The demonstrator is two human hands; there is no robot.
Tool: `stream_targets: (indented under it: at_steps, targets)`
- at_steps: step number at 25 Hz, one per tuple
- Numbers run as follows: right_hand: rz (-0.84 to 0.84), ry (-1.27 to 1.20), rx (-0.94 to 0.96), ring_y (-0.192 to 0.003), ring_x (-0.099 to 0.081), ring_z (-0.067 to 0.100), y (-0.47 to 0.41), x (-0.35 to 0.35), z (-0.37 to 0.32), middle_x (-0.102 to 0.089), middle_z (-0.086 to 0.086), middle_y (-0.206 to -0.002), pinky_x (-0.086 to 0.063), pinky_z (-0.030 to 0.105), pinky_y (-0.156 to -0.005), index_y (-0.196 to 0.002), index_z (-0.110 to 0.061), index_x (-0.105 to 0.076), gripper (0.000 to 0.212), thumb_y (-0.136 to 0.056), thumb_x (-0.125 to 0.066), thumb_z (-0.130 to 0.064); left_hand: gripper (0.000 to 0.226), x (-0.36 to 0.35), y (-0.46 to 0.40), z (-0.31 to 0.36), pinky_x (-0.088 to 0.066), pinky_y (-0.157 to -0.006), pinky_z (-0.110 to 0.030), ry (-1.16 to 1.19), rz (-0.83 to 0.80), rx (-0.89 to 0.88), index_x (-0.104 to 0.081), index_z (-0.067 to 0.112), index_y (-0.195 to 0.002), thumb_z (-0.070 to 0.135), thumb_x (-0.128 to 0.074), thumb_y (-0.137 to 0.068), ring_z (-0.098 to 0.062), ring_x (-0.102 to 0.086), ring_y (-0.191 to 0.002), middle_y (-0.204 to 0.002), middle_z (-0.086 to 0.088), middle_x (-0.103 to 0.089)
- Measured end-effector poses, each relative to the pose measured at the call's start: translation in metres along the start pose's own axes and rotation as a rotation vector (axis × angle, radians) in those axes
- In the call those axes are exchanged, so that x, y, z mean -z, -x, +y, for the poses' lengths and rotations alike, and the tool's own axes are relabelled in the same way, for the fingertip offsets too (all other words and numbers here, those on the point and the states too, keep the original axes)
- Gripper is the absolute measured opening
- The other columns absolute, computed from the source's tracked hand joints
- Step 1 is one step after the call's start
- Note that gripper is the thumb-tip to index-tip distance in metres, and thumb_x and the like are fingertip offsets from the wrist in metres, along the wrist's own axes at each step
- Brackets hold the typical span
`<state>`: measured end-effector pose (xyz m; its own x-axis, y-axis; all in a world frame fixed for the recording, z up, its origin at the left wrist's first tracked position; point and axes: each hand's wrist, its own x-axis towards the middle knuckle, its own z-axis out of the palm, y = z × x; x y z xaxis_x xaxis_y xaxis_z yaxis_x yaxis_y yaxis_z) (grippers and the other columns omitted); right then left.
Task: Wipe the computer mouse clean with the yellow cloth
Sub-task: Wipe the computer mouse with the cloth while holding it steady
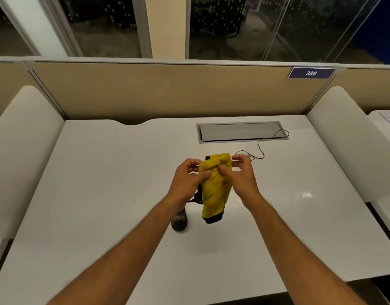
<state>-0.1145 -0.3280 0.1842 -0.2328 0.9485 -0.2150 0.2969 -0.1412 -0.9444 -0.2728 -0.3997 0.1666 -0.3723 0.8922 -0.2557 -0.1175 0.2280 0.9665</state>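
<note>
A yellow cloth (215,188) with a dark hem hangs above the middle of the white desk (101,194). My left hand (187,181) and my right hand (240,175) both pinch its upper edge, thumbs toward me. A dark computer mouse (179,221) lies on the desk just below my left wrist, partly hidden by my forearm. Its thin black cable (261,148) runs from behind my right hand to the desk's cable hatch. The cloth is apart from the mouse.
A grey cable hatch (241,132) is set into the desk at the back right. A beige partition (167,91) with a label reading 386 closes the far side. White side dividers (20,139) stand left and right.
</note>
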Motion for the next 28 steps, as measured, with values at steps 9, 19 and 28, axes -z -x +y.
stream_targets:
  at_steps: [9, 19, 28]
  targets:
    - [-0.208, 0.316, 0.148, -0.112, -0.056, 0.007, 0.012, -0.043, 0.033, -0.052, -0.012, -0.134, -0.049, 0.021, -0.087, -0.148, -0.034, -0.032, 0.080, -0.082, -0.078, -0.038, 0.036, 0.009, 0.000, -0.013, -0.061, -0.075, -0.033, 0.215, -0.059, 0.143, -0.062, 0.015, -0.119, 0.020, -0.077, -0.087, -0.027, -0.072, -0.100, -0.111, -0.011, -0.072]
    - [-0.178, 0.176, 0.049, -0.097, -0.065, -0.002, -0.002, -0.064, 0.073, -0.070, -0.016, -0.107, -0.050, 0.011, -0.080, -0.120, -0.031, -0.065, 0.030, -0.090, -0.071, -0.033, 0.044, 0.094, 0.010, -0.078, -0.054, -0.094, -0.030, -0.456, -0.134, -0.036, -0.063, 0.043, -0.119, 0.044, -0.076, -0.076, 0.001, -0.065, -0.106, -0.112, 0.018, -0.070]
    - [-0.199, 0.206, -0.012, -0.099, -0.067, 0.002, -0.007, -0.062, 0.125, -0.071, -0.012, -0.107, -0.051, 0.016, -0.083, -0.118, -0.030, -0.066, 0.029, -0.090, -0.072, -0.027, 0.126, 0.115, 0.001, -0.199, 0.011, -0.118, -0.049, -1.290, -0.291, -0.200, 0.006, 0.023, -0.158, 0.094, -0.044, -0.066, -0.014, 0.027, -0.148, -0.165, 0.005, 0.018]
